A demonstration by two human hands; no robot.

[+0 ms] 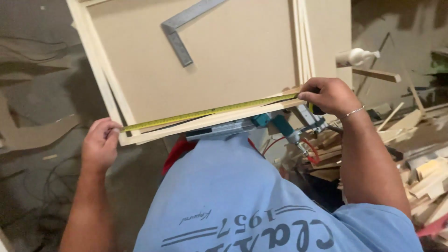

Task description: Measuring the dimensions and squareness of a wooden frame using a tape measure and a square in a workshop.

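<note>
Both hands pinch the yellow steel measuring tape (210, 112), the left hand (100, 142) at its near end and the right hand (329, 95) at the far end, stretching it along the pale wooden frame strip (205, 122), so measuring seems underway, and reading the mark needs the tape taut.

yellow tape measure (210, 112), beige board (210, 51), light-blue shirt (233, 186)
</note>
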